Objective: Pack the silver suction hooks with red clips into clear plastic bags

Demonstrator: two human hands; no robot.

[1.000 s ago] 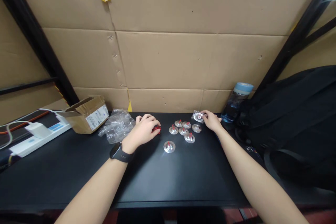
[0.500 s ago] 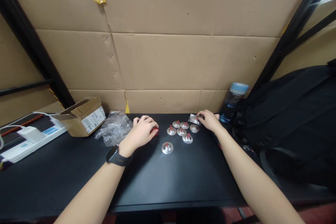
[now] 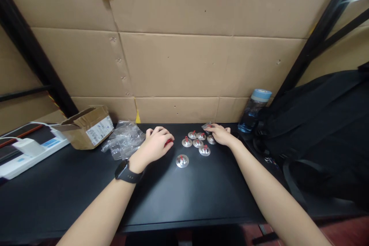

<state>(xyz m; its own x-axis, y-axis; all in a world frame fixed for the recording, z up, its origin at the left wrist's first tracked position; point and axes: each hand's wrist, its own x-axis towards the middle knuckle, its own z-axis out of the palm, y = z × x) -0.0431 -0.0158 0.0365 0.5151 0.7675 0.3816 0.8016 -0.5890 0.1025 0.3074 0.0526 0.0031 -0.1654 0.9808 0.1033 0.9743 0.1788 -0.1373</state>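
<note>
My left hand (image 3: 154,145), a dark watch on its wrist, rests on the black tabletop. Its fingers curl over red elastic loops (image 3: 168,142), mostly hidden beneath them. At the back right of the cymbal group, my right hand (image 3: 221,135) has its fingers closed on a small clear plastic packet (image 3: 206,125); the contents are hard to see. Several silver finger cymbals (image 3: 197,143) with red loops lie between the hands. Partly covered by my right hand is another cymbal (image 3: 210,139). One finger cymbal (image 3: 182,161) lies apart, closer to me.
Crumpled clear plastic bags (image 3: 122,140) and an open cardboard box (image 3: 89,128) are left of my left hand, beside a white power strip (image 3: 37,157). On the right stand a blue-lidded bottle (image 3: 253,111) and a black backpack (image 3: 325,134). A cardboard wall (image 3: 173,65) closes the back.
My right hand has shifted left, over the edge of the cymbal group, and the packet has slid left and back with it. My left hand stays in place. The view has shifted slightly.
</note>
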